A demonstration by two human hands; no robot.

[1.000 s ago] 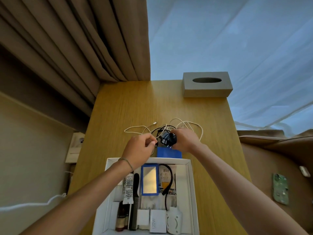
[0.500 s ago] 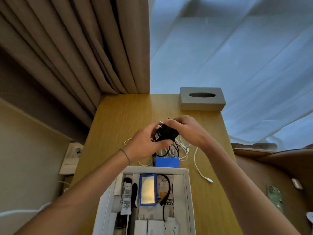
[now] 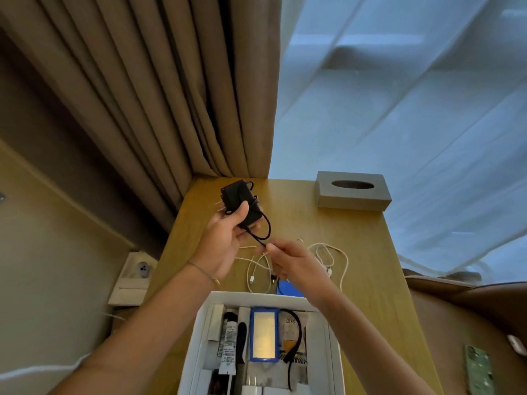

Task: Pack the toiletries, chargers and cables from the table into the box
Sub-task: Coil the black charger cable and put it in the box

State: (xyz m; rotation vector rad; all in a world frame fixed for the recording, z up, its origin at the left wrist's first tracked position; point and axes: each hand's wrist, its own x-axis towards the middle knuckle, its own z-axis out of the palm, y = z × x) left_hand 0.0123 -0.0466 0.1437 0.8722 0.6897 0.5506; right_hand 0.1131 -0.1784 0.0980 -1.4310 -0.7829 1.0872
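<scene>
My left hand (image 3: 225, 246) holds a black charger (image 3: 239, 202) raised above the wooden table (image 3: 368, 252), with its black cable wound around it. My right hand (image 3: 296, 263) pinches the loose end of that black cable (image 3: 261, 236) just below the charger. White cables (image 3: 333, 260) lie tangled on the table under my hands. A small blue item (image 3: 288, 289) sits behind the white box (image 3: 335, 352). The box holds a blue-framed mirror (image 3: 263, 334), a tube, a black comb, a black cable and white chargers.
A grey tissue box (image 3: 352, 191) stands at the table's far right corner. Beige curtains hang behind the table's left side. A wall socket (image 3: 137, 273) is to the left below the table edge. A green phone (image 3: 479, 372) lies on a brown seat at right.
My left hand has lifted the black charger up and away from the cable pile. My right hand let go of the charger body and now pinches its cable end lower down.
</scene>
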